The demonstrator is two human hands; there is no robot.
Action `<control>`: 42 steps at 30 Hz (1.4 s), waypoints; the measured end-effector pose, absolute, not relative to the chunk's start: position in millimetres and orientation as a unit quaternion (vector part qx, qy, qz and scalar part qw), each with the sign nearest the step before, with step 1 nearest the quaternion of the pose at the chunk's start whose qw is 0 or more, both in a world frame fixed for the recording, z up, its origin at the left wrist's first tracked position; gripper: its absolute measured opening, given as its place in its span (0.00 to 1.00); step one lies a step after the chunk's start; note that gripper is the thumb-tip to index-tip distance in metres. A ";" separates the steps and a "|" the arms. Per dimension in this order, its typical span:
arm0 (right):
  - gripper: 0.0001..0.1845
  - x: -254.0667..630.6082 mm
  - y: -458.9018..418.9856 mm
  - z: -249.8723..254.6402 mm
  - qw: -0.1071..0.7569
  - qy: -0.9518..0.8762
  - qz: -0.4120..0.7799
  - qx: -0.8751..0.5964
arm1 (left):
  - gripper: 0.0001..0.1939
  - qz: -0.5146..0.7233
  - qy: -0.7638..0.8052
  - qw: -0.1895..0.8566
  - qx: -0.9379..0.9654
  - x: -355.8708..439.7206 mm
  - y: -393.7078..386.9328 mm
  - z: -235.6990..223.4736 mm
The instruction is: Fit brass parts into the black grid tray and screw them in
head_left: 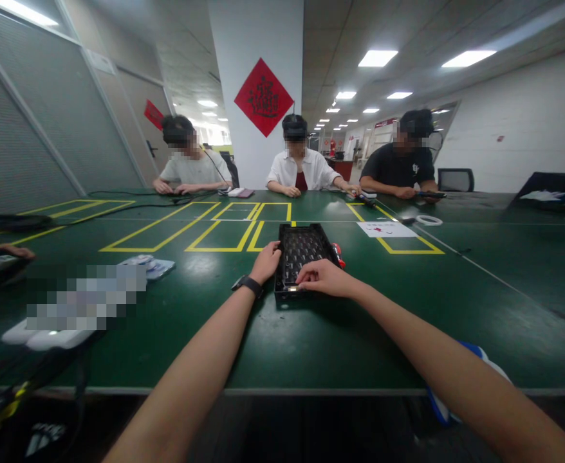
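Note:
A shallow black case (305, 239), its inside filled with rows of small dark pieces with light glints, lies on the green table in front of me. My left hand (269, 260), a dark band on its wrist, grips the case's left wall. My right hand (324, 278) is over the near right part of the case, its thumb and fingers pinched together low at the near edge. A small pale piece (293, 289) shows beside those fingertips; I cannot tell whether they hold it. Just past the case's right wall sits a red object (339, 255), partly hidden.
Yellow tape outlines (176, 226) mark the green table (205, 347). A white sheet (389, 229) and a white tape roll (428, 220) lie at the back right. White devices (55, 337) with cables are at the left. Three people sit opposite; another person's hand (15, 251) shows at the left edge.

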State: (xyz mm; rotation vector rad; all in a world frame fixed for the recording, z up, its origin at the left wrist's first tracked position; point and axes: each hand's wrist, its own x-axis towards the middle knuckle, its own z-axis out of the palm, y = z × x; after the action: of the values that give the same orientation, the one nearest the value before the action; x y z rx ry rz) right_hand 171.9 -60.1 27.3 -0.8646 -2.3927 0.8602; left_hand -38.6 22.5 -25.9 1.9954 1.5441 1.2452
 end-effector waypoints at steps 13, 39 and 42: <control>0.17 172.8 -59.7 26.2 0.231 -0.876 0.279 -0.318 | 0.23 0.441 0.537 0.157 0.702 -39.4 23.4 -28.1; 0.17 173.4 -59.6 26.6 0.226 -0.884 0.260 -0.315 | 0.23 0.433 0.546 0.161 0.699 -37.5 18.8 -23.1; 0.16 173.6 -59.5 27.2 0.214 -0.886 0.264 -0.315 | 0.23 0.434 0.545 0.156 0.700 -37.7 19.7 -24.0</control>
State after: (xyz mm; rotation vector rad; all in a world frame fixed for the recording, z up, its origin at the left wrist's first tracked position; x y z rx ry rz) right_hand 173.6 -59.5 27.2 -0.8746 -2.4585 0.7318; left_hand -37.7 19.7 -24.0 2.0036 1.5605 1.2429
